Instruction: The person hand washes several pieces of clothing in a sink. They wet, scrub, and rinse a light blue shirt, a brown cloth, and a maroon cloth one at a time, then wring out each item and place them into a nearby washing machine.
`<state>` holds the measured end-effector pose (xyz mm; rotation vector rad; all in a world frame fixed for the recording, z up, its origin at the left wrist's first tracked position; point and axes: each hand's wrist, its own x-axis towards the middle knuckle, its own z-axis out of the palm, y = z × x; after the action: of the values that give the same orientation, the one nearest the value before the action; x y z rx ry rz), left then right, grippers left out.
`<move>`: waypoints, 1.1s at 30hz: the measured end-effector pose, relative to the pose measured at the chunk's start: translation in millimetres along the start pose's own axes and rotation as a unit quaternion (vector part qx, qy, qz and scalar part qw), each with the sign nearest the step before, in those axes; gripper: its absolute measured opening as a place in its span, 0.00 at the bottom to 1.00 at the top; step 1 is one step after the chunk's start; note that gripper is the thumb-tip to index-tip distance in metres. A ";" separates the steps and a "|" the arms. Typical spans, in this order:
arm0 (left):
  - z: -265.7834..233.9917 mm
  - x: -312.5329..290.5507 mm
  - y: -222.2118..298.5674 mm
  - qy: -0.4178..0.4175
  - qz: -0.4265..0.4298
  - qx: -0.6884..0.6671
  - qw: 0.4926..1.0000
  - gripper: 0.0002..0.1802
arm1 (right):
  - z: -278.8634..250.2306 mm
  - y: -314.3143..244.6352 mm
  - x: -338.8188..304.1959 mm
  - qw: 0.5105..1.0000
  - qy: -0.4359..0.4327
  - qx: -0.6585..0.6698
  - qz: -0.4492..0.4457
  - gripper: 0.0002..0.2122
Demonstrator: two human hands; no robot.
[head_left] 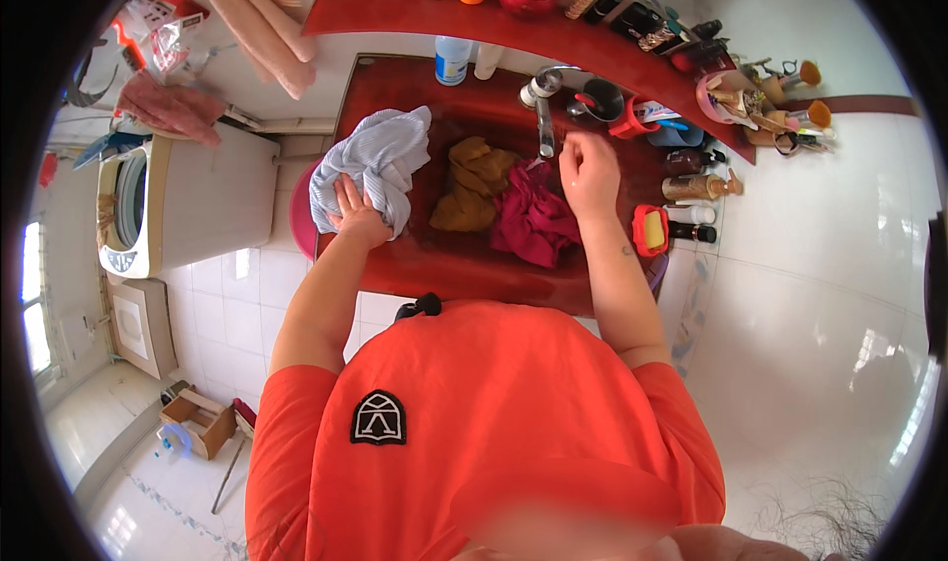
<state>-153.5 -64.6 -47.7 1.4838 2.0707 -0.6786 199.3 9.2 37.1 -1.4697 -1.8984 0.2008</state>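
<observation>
The left hand is resting, fingers spread, on striped cloth. The right hand is curling beside the faucet, grip unclear; magenta cloth is lying to its left.

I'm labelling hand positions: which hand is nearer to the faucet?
Right: the right hand is just to the right of the faucet. The left hand is farther off to the faucet's left, on the light striped cloth.
</observation>
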 end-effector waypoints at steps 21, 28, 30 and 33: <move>-10.6 -7.8 2.0 -0.001 0.012 -0.020 1.000 0.64 | 17.5 -20.9 116.6 0.969 0.028 -0.163 -0.183 0.30; -5.6 -3.5 -1.6 0.002 0.013 -0.025 1.000 0.65 | 30.1 -46.0 103.6 0.961 0.028 -0.151 -0.232 0.29; -5.3 -4.5 -2.5 0.002 0.016 -0.033 0.999 0.65 | 41.0 -59.6 107.2 0.959 0.017 -0.122 -0.257 0.30; -8.1 -5.7 -1.5 -0.001 0.014 -0.033 0.999 0.65 | 51.9 -69.1 119.2 0.954 0.009 -0.103 -0.280 0.30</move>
<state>-154.2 -63.8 -37.7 1.4718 2.0484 -0.5953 102.0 107.6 87.5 -0.9901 -2.2866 -0.2821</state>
